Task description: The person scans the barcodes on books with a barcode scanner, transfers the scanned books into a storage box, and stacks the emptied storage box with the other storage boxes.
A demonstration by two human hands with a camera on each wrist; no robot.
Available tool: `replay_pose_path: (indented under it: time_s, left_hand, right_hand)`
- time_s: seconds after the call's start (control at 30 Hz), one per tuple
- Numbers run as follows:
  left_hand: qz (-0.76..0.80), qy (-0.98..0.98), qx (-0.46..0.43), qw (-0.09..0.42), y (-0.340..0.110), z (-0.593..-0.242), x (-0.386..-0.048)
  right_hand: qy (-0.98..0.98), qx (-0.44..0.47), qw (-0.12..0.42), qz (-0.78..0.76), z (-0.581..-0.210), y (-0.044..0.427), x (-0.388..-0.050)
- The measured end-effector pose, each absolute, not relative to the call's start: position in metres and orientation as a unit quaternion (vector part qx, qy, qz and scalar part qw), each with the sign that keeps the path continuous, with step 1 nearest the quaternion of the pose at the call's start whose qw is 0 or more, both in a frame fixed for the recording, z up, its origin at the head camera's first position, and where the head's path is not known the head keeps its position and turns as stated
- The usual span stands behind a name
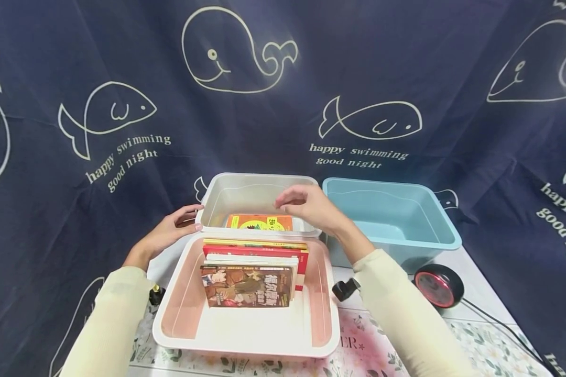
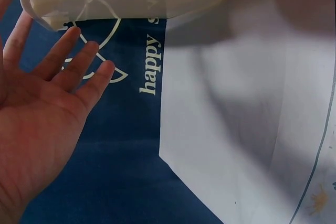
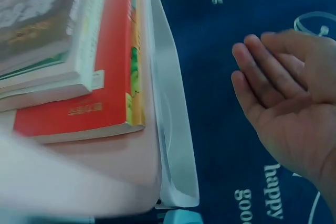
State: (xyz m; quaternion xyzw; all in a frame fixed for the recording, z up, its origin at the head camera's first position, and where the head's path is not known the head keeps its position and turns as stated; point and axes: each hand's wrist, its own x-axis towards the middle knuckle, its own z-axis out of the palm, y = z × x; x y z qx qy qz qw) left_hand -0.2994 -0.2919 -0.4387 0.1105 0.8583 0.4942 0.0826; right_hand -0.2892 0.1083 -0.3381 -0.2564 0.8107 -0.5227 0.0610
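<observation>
My left hand (image 1: pixel 173 230) touches the left rim of a grey-white bin (image 1: pixel 259 179), its fingers loosely extended. Over the right part of that bin hovers my right hand (image 1: pixel 311 206), fingers bent loosely and nothing held. An orange-and-yellow book (image 1: pixel 283 222) is inside the grey-white bin, its lower part hidden behind the front rim. Nearer to me, a pink bin (image 1: pixel 175 314) holds several books upright in a row. A brown comic-style book (image 1: pixel 247 288) faces front, with a red book (image 1: pixel 301 264) behind it. The right wrist view shows the right palm (image 3: pixel 289 114) without any object.
A blue bin (image 1: pixel 382 207) stands right of the grey-white one. A round black device with a red face (image 1: pixel 437 287) and a cable lies at the right on the floral tablecloth (image 1: pixel 358 340). Dark blue fabric (image 1: pixel 245 125) with fish drawings hangs behind.
</observation>
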Motion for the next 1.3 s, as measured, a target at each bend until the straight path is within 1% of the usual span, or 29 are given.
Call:
replay_pose_path:
  time_s: [0.1, 0.2, 0.33, 0.43, 0.73, 1.2, 1.3]
  left_hand:
    - [0.494, 0.858, 0.112, 0.083, -0.291, -0.439, -0.300]
    - [0.493, 0.858, 0.117, 0.083, -0.290, -0.437, -0.301]
    - [0.492, 0.859, 0.116, 0.085, -0.287, -0.435, -0.302]
    - [0.490, 0.860, 0.114, 0.086, -0.287, -0.434, -0.302]
    - [0.495, 0.858, 0.110, 0.086, -0.288, -0.436, -0.300]
    - [0.497, 0.857, 0.109, 0.086, -0.291, -0.440, -0.296]
    - [0.498, 0.856, 0.109, 0.085, -0.290, -0.439, -0.295]
  right_hand:
    - [0.811, -0.254, 0.059, -0.523, -0.339, 0.113, -0.273]
    - [0.813, -0.272, 0.070, -0.509, -0.344, 0.118, -0.255]
    - [0.827, -0.282, 0.102, -0.475, -0.357, 0.123, -0.234]
    - [0.841, -0.268, 0.119, -0.456, -0.368, 0.125, -0.225]
    - [0.848, -0.272, 0.141, -0.433, -0.390, 0.126, -0.217]
    - [0.833, -0.274, 0.158, -0.453, -0.397, 0.110, -0.215]
    - [0.842, -0.260, 0.148, -0.449, -0.399, 0.105, -0.214]
